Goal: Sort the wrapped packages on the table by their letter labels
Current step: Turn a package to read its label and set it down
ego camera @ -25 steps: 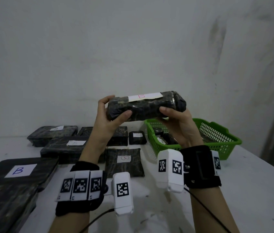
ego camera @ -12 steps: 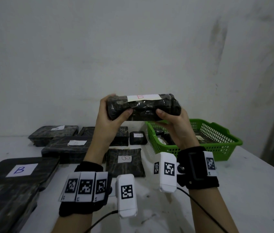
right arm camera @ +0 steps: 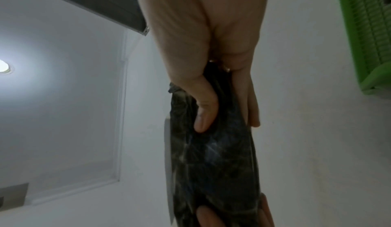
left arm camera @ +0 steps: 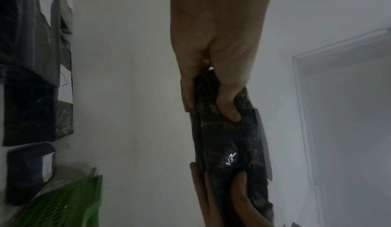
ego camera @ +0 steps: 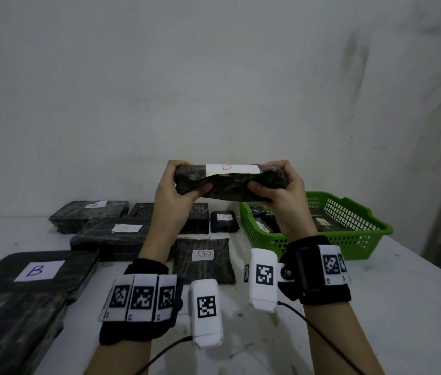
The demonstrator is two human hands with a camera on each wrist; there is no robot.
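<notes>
A black wrapped package (ego camera: pixel 227 184) with a white label marked B in red is held in the air above the table, level and lengthwise. My left hand (ego camera: pixel 178 185) grips its left end, thumb underneath. My right hand (ego camera: pixel 276 185) grips its right end the same way. The left wrist view shows the package (left arm camera: pixel 228 147) between my thumb and fingers, and the right wrist view shows the package (right arm camera: pixel 211 163) likewise. Below lie other black packages: one marked B (ego camera: pixel 203 259), a large one marked B (ego camera: pixel 38 272), one with a faint label (ego camera: pixel 113 234), one at the back (ego camera: pixel 89 213) and a small one (ego camera: pixel 224 221).
A green plastic basket (ego camera: pixel 349 239) with more wrapped packages stands at the right, just beyond my right hand. A stack of dark packages (ego camera: pixel 11 328) fills the near left. The white table (ego camera: pixel 376 307) meets a plain wall behind.
The held package has come slightly lower and tipped level, its label now facing me more. Both hands moved with it, and my right fingers wrapped over its right end.
</notes>
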